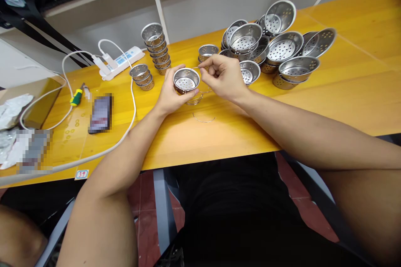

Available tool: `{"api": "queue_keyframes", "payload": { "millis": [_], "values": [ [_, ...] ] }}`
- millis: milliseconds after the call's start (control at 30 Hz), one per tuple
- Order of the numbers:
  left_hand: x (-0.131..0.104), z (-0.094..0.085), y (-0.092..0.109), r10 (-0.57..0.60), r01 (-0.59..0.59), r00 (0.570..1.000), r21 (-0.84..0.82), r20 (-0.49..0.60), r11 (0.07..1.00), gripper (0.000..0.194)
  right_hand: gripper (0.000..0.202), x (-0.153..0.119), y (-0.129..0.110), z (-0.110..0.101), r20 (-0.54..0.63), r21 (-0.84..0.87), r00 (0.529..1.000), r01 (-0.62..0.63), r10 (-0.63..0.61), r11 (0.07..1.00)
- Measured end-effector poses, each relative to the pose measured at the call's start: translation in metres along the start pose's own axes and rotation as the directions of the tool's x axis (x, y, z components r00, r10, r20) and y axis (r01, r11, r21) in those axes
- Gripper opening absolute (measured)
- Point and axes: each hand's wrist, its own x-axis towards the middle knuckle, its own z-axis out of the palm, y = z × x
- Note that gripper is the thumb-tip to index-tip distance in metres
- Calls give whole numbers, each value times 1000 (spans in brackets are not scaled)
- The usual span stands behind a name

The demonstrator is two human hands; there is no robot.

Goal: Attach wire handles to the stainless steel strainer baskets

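Observation:
My left hand (171, 91) is wrapped round a small perforated metal strainer cup (186, 80), its open mouth tilted toward me. Beside the cup's right rim, my right hand (222, 74) pinches a thin wire (196, 67), only partly visible between thumb and forefinger. Several wire rings (194, 101) lie on the table just below the cup, partly hidden by my left thumb. A separate curved wire (204, 121) rests nearer the front edge. Behind my right hand, a cluster of strainer cups (246, 37) is piled in leaning stacks, with one cup (249, 73) close by my wrist.
Left of my hands stand a tall stack of cups (157, 50) and a shorter stack (142, 76). A white power strip (122, 63) trails a cable (134, 108) across the yellow table (175, 146). A phone (100, 113) and a green-yellow screwdriver (76, 97) lie farther left.

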Motion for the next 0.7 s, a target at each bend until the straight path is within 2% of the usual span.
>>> {"api": "queue_keyframes", "payload": {
  "millis": [200,500,700],
  "values": [
    [1,-2,2,-2,2,1000,-11,-17,1000,94,34,-1,1,0,18,1,1000,4,-4,1000],
    [0,2,9,-44,52,995,-93,89,994,110,37,-1,-1,7,32,-13,999,-36,37,999],
    [-1,3,15,-23,31,996,-95,91,995,115,35,-1,-3,9,18,-11,1000,-25,25,1000]
  ]
}}
